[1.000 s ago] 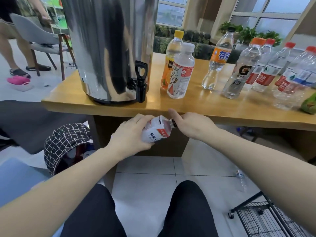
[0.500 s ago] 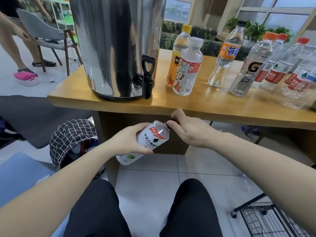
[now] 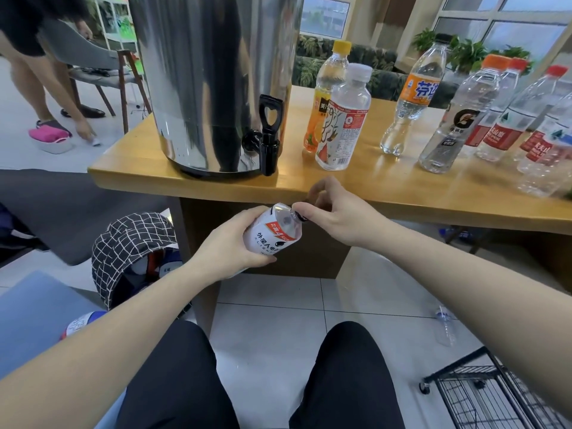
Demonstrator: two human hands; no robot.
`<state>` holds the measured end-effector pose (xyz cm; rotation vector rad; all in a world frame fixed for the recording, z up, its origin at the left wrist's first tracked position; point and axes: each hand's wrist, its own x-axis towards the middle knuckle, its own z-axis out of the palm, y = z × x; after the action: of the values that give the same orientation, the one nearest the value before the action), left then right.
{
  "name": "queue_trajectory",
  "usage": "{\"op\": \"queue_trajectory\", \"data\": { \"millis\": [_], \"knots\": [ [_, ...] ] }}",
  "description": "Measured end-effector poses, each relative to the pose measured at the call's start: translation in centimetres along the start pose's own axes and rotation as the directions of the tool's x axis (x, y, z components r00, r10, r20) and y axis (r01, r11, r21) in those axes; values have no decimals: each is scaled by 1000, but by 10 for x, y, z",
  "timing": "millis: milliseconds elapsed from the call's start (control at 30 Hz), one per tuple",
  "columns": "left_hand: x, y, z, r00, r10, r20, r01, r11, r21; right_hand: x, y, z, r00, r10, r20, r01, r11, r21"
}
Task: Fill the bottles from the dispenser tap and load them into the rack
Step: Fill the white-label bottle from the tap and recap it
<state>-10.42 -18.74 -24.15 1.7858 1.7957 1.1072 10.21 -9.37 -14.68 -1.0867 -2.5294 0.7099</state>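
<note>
My left hand (image 3: 230, 244) grips a small white-labelled bottle (image 3: 274, 232), tilted with its neck toward the right, just below the table's front edge. My right hand (image 3: 332, 213) pinches the dark cap at the bottle's mouth. The steel dispenser (image 3: 213, 75) stands on the wooden table (image 3: 356, 187), its black tap (image 3: 268, 140) overhanging near the front edge, above and slightly left of the held bottle. A black wire rack (image 3: 495, 397) sits on the floor at the lower right.
Several capped plastic bottles stand on the table right of the dispenser, the nearest a white-capped one (image 3: 343, 119). A checked bag (image 3: 133, 252) lies on the floor at left. A loose bottle (image 3: 445, 326) lies on the tiles. Another person bends by a chair at far left.
The bottle has tilted up a little in my left hand, and my right hand's fingers have shifted on the cap. The view has moved closer to the table.
</note>
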Motion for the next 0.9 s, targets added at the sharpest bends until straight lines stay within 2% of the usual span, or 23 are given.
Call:
{"op": "queue_trajectory", "data": {
  "millis": [200,333,433,500,633,700,800,900],
  "knots": [
    [-2,-3,-1,999,-34,27,34,999,4,-6,-4,-2,987,-73,145,76,997,-13],
    [-2,-3,0,998,-38,41,38,999,-3,-6,-12,2,989,-102,109,103,995,-8],
    [-1,-1,1,997,-51,52,52,998,-25,-4,-14,6,991,-119,58,126,982,-137],
    [-1,-2,0,996,-65,65,68,997,-38,-3,-14,5,989,-129,74,141,972,-188],
    [-2,-7,-4,984,-121,127,131,989,-74,-2,-14,-4,971,-187,146,210,964,-165],
    [-2,-9,-7,978,-168,125,181,978,-104,-1,-16,-9,973,-202,113,216,968,-127],
    [-3,-9,-13,964,-244,101,260,947,-189,1,-24,-16,980,-194,-34,193,981,-23],
    [-3,-7,-17,959,-271,81,283,929,-240,11,-33,-23,977,-125,-174,148,981,128]
  ]
}}
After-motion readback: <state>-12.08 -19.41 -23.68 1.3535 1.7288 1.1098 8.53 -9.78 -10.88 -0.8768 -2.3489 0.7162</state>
